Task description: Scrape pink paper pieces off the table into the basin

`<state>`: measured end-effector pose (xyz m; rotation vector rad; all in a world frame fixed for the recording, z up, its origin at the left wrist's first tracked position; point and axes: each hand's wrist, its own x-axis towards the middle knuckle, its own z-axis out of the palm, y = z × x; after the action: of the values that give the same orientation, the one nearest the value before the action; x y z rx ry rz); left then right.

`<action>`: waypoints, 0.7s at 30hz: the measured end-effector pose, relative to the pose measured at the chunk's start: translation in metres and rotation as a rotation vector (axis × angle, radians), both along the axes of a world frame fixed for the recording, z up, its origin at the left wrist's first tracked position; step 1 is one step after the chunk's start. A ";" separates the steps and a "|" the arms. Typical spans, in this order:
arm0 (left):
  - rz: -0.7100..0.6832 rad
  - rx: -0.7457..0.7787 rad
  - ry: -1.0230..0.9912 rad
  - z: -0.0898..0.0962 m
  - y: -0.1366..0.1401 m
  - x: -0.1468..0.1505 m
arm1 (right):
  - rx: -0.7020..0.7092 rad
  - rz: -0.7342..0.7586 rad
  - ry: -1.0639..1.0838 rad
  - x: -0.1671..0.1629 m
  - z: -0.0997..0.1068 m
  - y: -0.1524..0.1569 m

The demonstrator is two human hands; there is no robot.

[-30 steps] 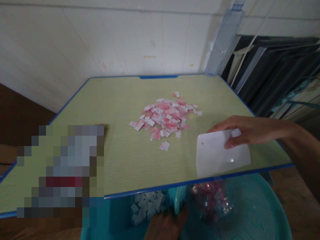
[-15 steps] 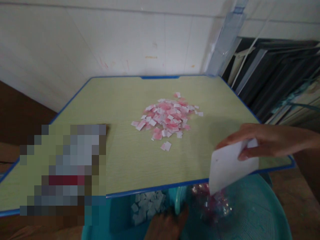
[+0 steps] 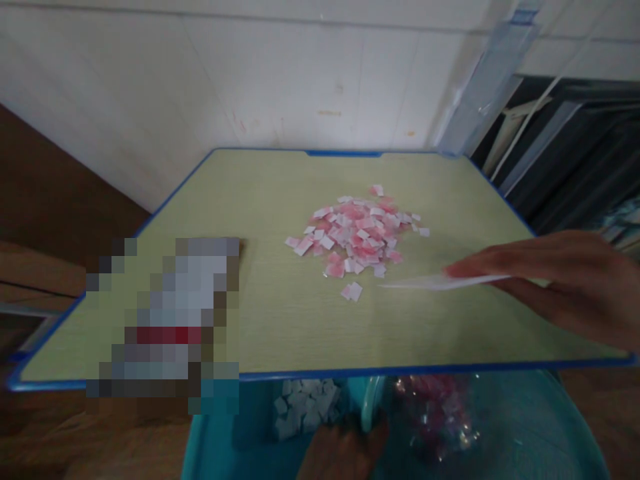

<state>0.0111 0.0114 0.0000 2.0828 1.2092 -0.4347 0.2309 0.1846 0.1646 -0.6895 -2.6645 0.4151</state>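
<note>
My right hand (image 3: 550,283) pinches a thin white card (image 3: 425,283) between thumb and fingers. The card is held nearly flat, seen edge-on, above the right part of the board. To its left lies a loose heap of small pink and white paper-like squares (image 3: 357,233), with a couple of pieces apart at the near side. Below the board's front edge, my left hand (image 3: 343,450) is curled beside a pale teal curved handle or rim (image 3: 369,403). Its fingertips are hidden, and what they hold cannot be made out.
The pale yellow-green board (image 3: 280,327) has a blue edge. Underneath, a teal basin (image 3: 540,427) holds white pieces (image 3: 307,407) and shiny, clear-wrapped pink pieces (image 3: 440,413). A pixelated item (image 3: 185,293) lies at the board's left. Dark flat panels (image 3: 575,147) lean at right.
My right hand has raised the white card from the board's front edge and turned it from upright to nearly flat, towards the heap. The view has shifted slightly; my left hand stays by the handle.
</note>
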 end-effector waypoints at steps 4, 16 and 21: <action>-0.021 0.025 0.018 0.000 0.000 0.001 | 0.037 0.095 -0.023 -0.020 -0.009 -0.006; -0.017 0.031 -0.009 0.001 0.001 0.001 | -0.042 0.139 -0.118 -0.008 -0.001 -0.002; -0.026 0.020 -0.006 0.001 0.001 0.002 | -0.141 0.096 -0.096 0.003 0.000 -0.001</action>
<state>0.0127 0.0122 0.0007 2.1170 1.1892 -0.4302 0.2336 0.1841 0.1643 -0.6389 -2.7878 0.6161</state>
